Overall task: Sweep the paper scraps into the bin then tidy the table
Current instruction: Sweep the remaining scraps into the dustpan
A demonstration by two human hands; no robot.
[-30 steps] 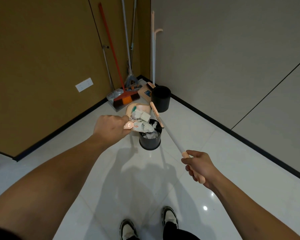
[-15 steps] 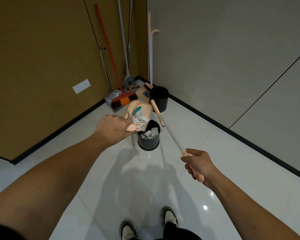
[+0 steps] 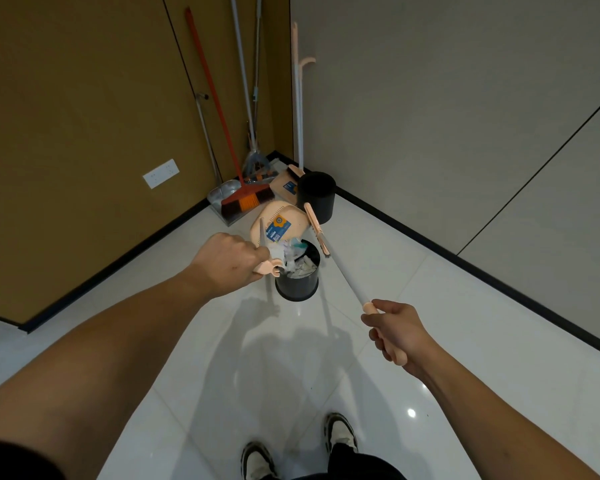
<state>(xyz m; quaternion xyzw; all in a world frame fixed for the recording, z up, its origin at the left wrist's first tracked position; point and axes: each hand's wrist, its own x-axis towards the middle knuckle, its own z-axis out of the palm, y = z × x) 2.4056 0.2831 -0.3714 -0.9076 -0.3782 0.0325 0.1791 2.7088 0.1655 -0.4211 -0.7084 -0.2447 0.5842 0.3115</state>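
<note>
Directly over the black bin [image 3: 297, 284] I've got the left hand [image 3: 227, 263] clamped on the tipped dustpan [image 3: 279, 225], scraps [image 3: 300, 266] sliding down-right into it; right hand [image 3: 394, 332] clamped on broom handle [image 3: 347, 277], angled up-left past the rim.

No text can be read. A blue sticker [image 3: 277, 228] with a yellow mark sits on the peach dustpan [image 3: 280, 221], and another blue label [image 3: 290, 187] on the far dustpan [image 3: 283, 185]; both print too small.
</note>
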